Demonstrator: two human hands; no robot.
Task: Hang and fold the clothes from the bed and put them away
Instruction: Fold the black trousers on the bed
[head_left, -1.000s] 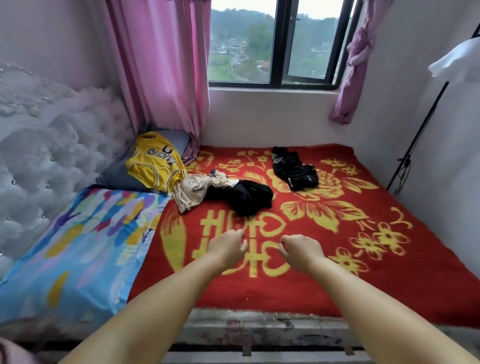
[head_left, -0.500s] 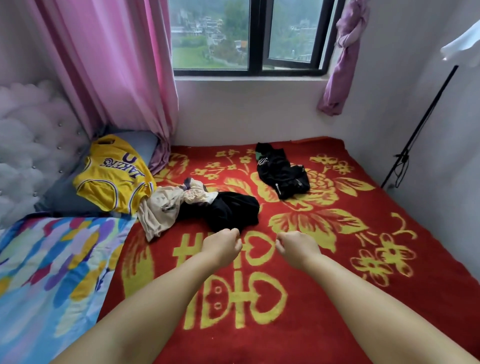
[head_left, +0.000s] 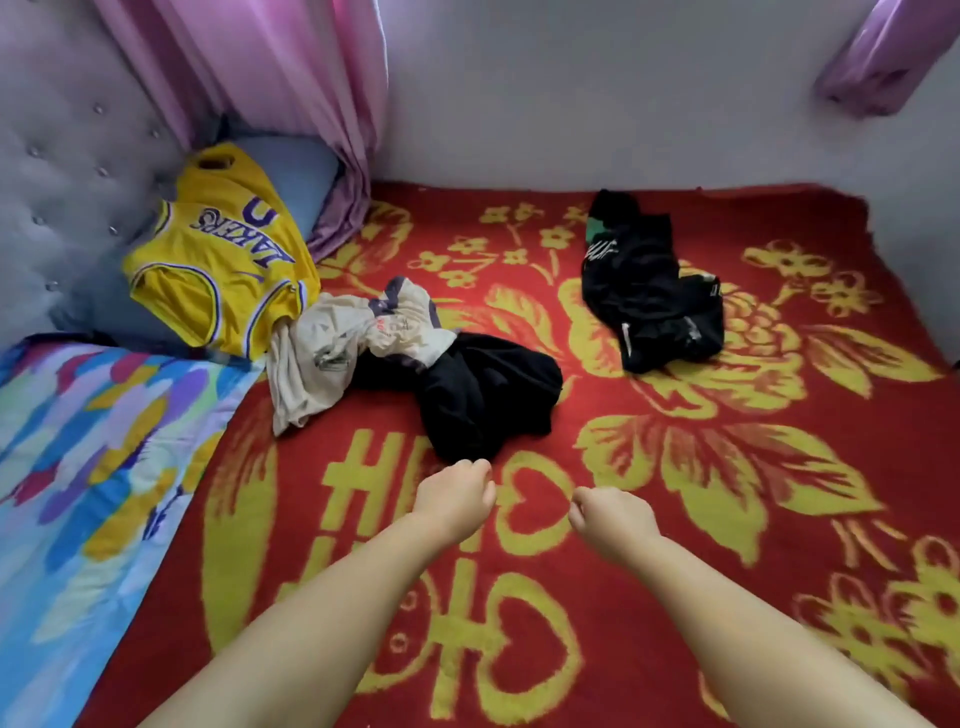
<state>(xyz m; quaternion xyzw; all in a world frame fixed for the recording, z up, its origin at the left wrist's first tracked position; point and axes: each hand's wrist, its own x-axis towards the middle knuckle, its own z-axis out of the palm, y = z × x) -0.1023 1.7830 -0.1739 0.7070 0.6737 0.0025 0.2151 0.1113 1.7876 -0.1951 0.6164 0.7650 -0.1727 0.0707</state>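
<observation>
Loose clothes lie on the red and yellow blanket (head_left: 675, 519) of the bed. A black garment (head_left: 483, 395) is crumpled in the middle, with a cream shirt (head_left: 332, 348) touching its left side. A yellow basketball jersey (head_left: 218, 270) rests on a blue-grey pillow (head_left: 301, 171) at the far left. Another black garment (head_left: 649, 296) with white print lies further right. My left hand (head_left: 457, 499) is a closed fist just in front of the middle black garment, holding nothing. My right hand (head_left: 613, 514) is a closed fist beside it, over bare blanket.
A colourful blue quilt (head_left: 78, 467) covers the bed's left side. A tufted grey headboard (head_left: 62, 182) stands at the left, a pink curtain (head_left: 270, 78) hangs in the corner, and a white wall (head_left: 597, 93) runs along the far edge.
The view has moved forward and tilted down over the bed, so the window is out of sight. Both fists have come closer to the middle black garment.
</observation>
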